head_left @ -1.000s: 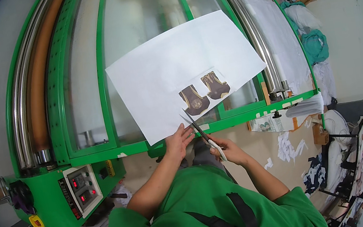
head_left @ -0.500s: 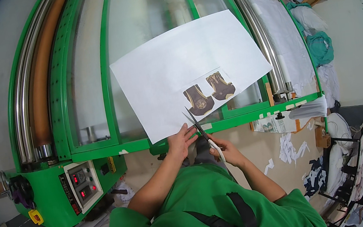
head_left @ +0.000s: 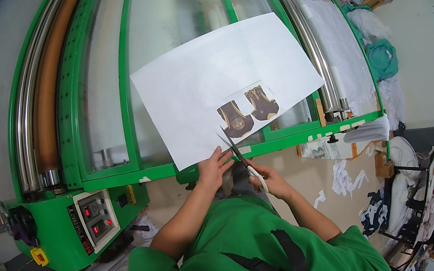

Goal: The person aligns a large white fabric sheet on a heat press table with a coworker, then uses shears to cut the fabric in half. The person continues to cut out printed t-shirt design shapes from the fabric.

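A large white paper sheet (head_left: 192,83) lies slanted over the glass-like bed of a green machine. Two dark brown vest-shaped prints edged in gold, the left print (head_left: 235,120) and the right print (head_left: 262,103), sit near its close edge. My left hand (head_left: 213,171) grips that edge, left of the prints, its thumb and fingers partly overlapping the paper. My right hand (head_left: 273,182) is closed round the white handles of a pair of scissors (head_left: 237,152). Their dark blades, tips slightly apart, reach over the sheet beside the left print. Whether they have cut there, I cannot tell.
The green frame rail (head_left: 117,179) runs along the machine's front. A control panel (head_left: 97,221) with red displays is at left, below a brown roller (head_left: 49,99). Steel rollers (head_left: 312,48) stand right. White scraps (head_left: 344,177) litter the floor.
The view has shifted very slightly. My hands, the scissors and the sheet keep nearly the same places relative to each other.
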Demonstrator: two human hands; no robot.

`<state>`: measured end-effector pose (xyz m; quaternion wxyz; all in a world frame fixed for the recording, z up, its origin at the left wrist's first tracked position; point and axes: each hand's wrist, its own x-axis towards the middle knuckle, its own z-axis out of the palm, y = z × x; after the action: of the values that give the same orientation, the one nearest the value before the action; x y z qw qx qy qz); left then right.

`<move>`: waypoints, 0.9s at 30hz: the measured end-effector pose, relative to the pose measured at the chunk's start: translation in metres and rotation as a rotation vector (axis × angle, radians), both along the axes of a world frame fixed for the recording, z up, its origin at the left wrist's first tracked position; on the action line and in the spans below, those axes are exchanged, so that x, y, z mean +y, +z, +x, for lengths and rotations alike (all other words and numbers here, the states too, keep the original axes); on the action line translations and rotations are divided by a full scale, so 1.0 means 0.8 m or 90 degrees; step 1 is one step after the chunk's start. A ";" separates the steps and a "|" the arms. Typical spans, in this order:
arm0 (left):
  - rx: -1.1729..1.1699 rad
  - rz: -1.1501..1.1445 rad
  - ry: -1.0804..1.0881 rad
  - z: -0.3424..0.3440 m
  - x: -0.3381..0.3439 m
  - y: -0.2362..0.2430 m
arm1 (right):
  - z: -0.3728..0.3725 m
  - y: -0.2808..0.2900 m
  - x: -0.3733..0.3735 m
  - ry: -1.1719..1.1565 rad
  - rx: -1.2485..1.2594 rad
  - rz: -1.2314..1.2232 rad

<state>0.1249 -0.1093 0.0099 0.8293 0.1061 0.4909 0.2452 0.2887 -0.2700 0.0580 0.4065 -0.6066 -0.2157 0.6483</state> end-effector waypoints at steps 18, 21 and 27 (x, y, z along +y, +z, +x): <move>0.018 0.023 -0.040 -0.008 -0.005 0.000 | -0.015 -0.025 0.014 -0.039 -0.067 0.013; 0.042 0.028 -0.029 -0.008 -0.009 0.010 | -0.019 -0.020 0.035 -0.048 -0.059 0.007; 0.038 0.042 -0.020 -0.007 -0.011 0.013 | -0.019 -0.023 0.044 -0.033 -0.098 0.044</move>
<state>0.1193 -0.1182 0.0200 0.8139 0.1485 0.5055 0.2449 0.2737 -0.2347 0.0395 0.4263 -0.6455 -0.2524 0.5813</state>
